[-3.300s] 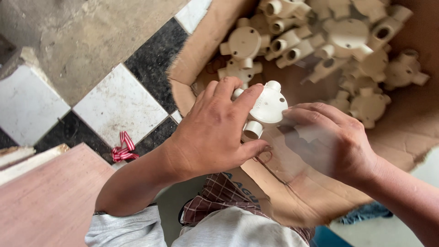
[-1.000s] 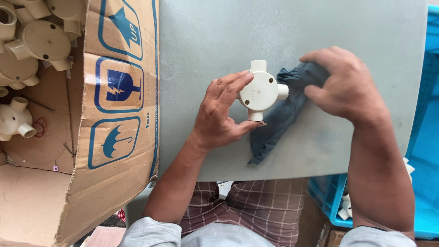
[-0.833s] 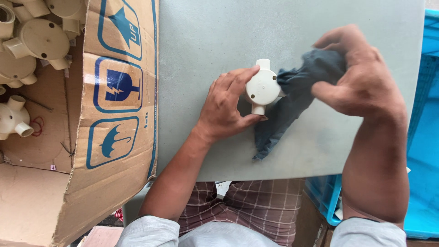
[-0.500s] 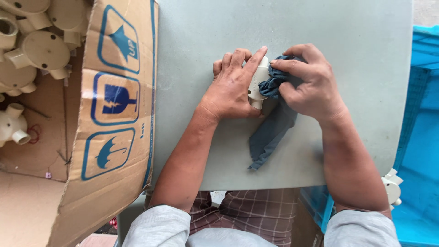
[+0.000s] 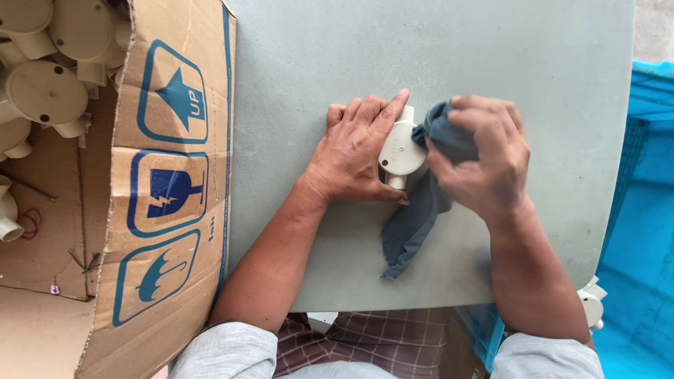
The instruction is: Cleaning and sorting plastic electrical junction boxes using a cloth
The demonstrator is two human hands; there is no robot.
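The cream plastic junction box (image 5: pixel 400 149) lies on the grey table (image 5: pixel 491 49), near the middle of the tabletop, with its round body facing up and short pipe sockets projecting from its rim at the far and near sides. A third socket on the right side appears to be covered by cloth, though the view there is blocked.

The left hand (image 5: pixel 358 151) rests flat on the table against the left side of the box. Its fingers are extended along the far edge of the box and its thumb presses the near socket, so the box is steadied between thumb and fingers rather than enclosed.

The right hand (image 5: pixel 484 158) is closed around a bunched portion of a dark blue-grey cloth (image 5: pixel 411 224) and presses that bunch against the right side of the box. The loose end of the cloth trails over the table toward the near edge.

A large open cardboard carton (image 5: pixel 175 189) stands to the left of the table, its flap bearing blue handling symbols. Inside it lie more cream junction boxes (image 5: pixel 42 91) of the same kind, piled loosely.

A blue plastic crate (image 5: pixel 646 210) sits to the right of the table, below its level. One further cream fitting (image 5: pixel 591 307) shows just beside the right forearm at the crate's edge.
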